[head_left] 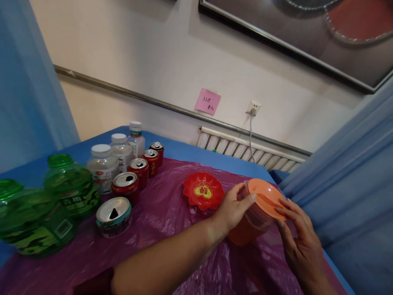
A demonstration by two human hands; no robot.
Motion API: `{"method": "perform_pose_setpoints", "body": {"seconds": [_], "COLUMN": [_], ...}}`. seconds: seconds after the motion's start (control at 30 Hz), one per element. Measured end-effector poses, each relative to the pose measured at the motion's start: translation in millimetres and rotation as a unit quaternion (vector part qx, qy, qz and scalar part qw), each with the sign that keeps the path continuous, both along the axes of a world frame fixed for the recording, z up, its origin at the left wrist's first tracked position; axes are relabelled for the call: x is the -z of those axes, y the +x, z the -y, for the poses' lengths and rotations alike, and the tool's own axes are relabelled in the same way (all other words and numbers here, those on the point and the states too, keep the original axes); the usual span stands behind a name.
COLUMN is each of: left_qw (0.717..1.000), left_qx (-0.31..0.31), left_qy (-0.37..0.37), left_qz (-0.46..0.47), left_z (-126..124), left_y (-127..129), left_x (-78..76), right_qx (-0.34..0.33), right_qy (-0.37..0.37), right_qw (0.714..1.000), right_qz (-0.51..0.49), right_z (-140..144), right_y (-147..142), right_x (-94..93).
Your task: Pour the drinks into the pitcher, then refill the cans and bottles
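Toward the right of the purple plastic sheet stands a clear plastic container [258,217] with an orange lower part. Its round orange lid [265,194] faces up and is tilted toward me. My left hand [231,209] grips the container's near-left side, the thumb lying by the lid's edge. At the lid's right edge, my right hand [299,237] has its fingers on top and its thumb below. Just left of the container sits a red scalloped dish [203,191] with a yellow heart pattern.
Several drink cans [125,185] form a row on the left, with a wider can [113,217] nearest me. Behind them are white-capped bottles [102,166] and green jugs [72,184]. A purple sheet [172,233] covers the blue table. Blue curtains [353,176] hang at both sides; a radiator [233,143] lines the wall.
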State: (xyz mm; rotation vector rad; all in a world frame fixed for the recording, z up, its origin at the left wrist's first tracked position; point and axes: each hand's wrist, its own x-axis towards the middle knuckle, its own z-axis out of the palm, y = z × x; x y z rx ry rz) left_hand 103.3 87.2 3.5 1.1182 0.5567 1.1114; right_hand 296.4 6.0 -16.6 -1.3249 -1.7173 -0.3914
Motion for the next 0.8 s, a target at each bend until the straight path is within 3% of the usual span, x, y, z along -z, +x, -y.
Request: {"method": "perform_pose_setpoints", "body": {"seconds": [0.3,0.57,0.7,0.8], "left_qw": [1.000,0.999,0.999,0.998], "left_qx": [-0.010,-0.025,-0.039,-0.043], "left_qy": [0.009,-0.016,-0.022,-0.017], "left_qz": [-0.012,-0.024,-0.031,-0.034], "left_z": [-4.5,-7.5,-7.5,-8.0], "left_y": [3.1,4.3,3.8,2.7], "left_x": [5.8,-6.1,-9.8,-10.0], "right_qx": [0.022,0.013,0.029,0.053], "right_qy": [0.031,0.015,0.008,-0.010], "right_qw": [0.999,1.000,0.992,0.954], "right_qz": [0.019,-0.014,-0.122,-0.296], "right_z": [-1.1,-3.0,-1.5,1.1], "right_y": [-10.8,-9.8,-10.3,-11.0], "right_x": [2.0,0.3,11.7,25.7]}}
